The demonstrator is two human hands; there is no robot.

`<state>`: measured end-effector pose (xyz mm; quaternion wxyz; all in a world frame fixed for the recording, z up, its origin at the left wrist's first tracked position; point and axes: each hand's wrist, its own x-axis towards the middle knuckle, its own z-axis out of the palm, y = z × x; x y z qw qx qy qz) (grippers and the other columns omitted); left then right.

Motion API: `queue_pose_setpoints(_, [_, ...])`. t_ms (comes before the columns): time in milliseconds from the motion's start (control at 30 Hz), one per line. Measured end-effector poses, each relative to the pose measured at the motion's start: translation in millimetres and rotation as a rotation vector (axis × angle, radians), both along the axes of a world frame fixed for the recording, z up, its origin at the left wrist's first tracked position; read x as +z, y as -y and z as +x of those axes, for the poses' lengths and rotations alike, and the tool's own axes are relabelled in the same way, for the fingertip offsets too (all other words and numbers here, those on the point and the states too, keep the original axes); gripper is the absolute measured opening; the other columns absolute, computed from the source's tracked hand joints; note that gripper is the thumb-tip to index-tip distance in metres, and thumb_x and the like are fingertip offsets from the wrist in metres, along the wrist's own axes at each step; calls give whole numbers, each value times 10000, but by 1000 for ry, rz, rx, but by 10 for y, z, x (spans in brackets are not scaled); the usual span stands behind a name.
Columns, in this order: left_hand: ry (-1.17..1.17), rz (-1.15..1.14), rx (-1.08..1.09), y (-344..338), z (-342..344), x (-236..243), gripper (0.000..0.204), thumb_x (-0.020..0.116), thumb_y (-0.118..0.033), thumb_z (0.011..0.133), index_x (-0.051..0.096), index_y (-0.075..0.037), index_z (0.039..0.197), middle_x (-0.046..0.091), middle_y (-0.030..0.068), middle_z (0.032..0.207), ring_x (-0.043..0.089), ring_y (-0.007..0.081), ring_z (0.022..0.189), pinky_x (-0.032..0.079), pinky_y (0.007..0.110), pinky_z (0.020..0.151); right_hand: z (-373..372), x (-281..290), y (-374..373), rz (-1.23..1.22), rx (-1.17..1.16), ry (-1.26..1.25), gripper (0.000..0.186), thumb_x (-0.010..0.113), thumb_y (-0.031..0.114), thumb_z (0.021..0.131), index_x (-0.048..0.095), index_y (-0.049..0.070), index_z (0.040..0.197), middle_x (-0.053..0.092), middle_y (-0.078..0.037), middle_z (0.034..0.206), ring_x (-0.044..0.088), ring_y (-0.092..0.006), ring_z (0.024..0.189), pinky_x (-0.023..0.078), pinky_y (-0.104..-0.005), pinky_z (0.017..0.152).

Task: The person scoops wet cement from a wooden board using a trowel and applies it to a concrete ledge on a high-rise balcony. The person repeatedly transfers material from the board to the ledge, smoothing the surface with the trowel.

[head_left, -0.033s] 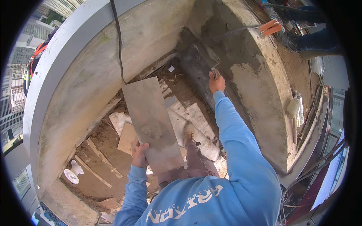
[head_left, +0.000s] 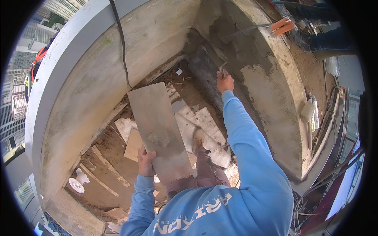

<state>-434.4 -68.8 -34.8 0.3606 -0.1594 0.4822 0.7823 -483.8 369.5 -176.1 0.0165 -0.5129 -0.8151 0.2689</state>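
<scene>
My left hand (head_left: 146,162) is closed round the near left edge of a long grey mortar board (head_left: 149,108), held up in front of me. A small lump of wet mortar (head_left: 158,137) sits on its near half. Out ahead, my right hand (head_left: 225,82) grips a plastering trowel (head_left: 215,57). Its long blade lies close along the base of the right-hand wall (head_left: 258,84), near the far corner; whether it touches cannot be told. Dark wet mortar coats part of that wall, beside paler, drier patches. My fingers hide most of the trowel's handle.
A curved parapet (head_left: 88,74) rises on the left, with a black cable (head_left: 123,43) hanging over it. Loose slabs (head_left: 210,122), wood strips (head_left: 104,159) and a white spool (head_left: 77,183) lie on the dirt floor. An orange block (head_left: 282,26) rests on the right wall's top, near another person's legs (head_left: 332,41).
My right hand has shifted slightly away from me and left, and the trowel blade shows narrower, turned more edge-on. The mortar board has barely moved.
</scene>
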Motion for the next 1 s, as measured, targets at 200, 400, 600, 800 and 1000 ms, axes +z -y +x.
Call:
queue_pose_setpoints(200, [28, -56, -72, -132, 83, 110, 636, 626, -124, 782, 464, 55, 1370, 600, 183, 1266, 649, 294, 1082, 566, 408, 920, -259, -258, -881, -557, -196, -267, 411, 645, 399, 935, 684, -2, 1016, 687, -137, 758, 606, -264, 575, 494, -380, 554])
queue_pose_setpoints(400, [-34, 93, -128, -375, 112, 301, 614, 597, -97, 816, 441, 45, 1393, 593, 185, 1288, 649, 302, 1099, 570, 420, 915, 1267, -457, -582, -93, -162, -289, 608, 619, 452, 944, 619, -57, 1277, 726, -184, 979, 712, -258, 829, 546, -372, 772])
queue_pose_setpoints(600, [-30, 179, -39, -869, 207, 610, 585, 554, -45, 832, 441, 17, 1403, 598, 171, 1295, 651, 311, 1101, 564, 433, 930, 2163, 1176, 215, 0, 42, -289, 530, 600, 362, 967, 596, -51, 1298, 649, -292, 1195, 622, -425, 1150, 482, -426, 987])
queue_pose_setpoints(800, [-75, 369, -152, -1533, 176, 715, 555, 542, -35, 836, 465, 14, 1384, 596, 155, 1289, 642, 304, 1108, 558, 441, 925, 2768, 2714, 116, -47, 589, -518, 388, 639, 239, 952, 638, -52, 1209, 691, -255, 1069, 667, -419, 982, 534, -411, 841])
queue_pose_setpoints(1000, [-188, 447, -266, -2051, 409, 1431, 546, 535, -43, 824, 485, 20, 1363, 615, 139, 1246, 637, 275, 1092, 539, 424, 944, 3335, 3338, -70, 107, 909, -255, 364, 679, 262, 924, 666, 5, 1182, 688, -194, 953, 657, -397, 802, 528, -441, 698])
